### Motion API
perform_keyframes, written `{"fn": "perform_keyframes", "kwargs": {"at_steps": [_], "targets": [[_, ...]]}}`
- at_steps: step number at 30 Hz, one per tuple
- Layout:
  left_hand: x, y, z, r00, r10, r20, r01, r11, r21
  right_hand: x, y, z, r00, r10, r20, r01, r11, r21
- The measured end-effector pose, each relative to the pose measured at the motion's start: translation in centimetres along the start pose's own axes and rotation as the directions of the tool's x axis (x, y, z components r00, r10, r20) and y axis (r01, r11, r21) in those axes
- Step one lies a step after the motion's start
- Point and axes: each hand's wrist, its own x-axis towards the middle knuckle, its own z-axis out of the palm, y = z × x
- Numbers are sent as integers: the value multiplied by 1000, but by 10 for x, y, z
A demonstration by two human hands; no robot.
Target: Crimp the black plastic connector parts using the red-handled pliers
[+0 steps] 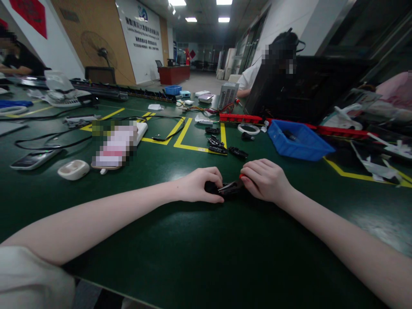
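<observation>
Low over the green table (199,249), my left hand (201,185) curls its thumb and fingers round a small black plastic part (230,192). My right hand (265,180) is closed on a red-handled metal tool (229,186), whose silver tip points left and lies against the black part. Most of the tool's handle is hidden in my fist, so its exact kind does not show. Beyond my hands lie several similar black plastic pieces (217,146), some inside a yellow tape outline.
A blue bin (298,141) stands to the right, near a white tape roll (248,128). At left are a phone (114,148), a cream case (74,170), another handheld device (37,158) and black cables. People sit beyond a large black panel (309,90) and at far left.
</observation>
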Motion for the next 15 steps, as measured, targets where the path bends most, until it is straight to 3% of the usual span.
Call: {"fn": "perform_keyframes", "kwargs": {"at_steps": [7, 15], "targets": [[0, 1, -1, 1000, -27, 8, 27, 999, -36, -5, 9, -1, 1000, 11, 28, -12, 1000, 6], [1, -2, 0, 1000, -17, -12, 17, 1000, -16, -2, 0, -3, 999, 47, -8, -47, 999, 6]]}}
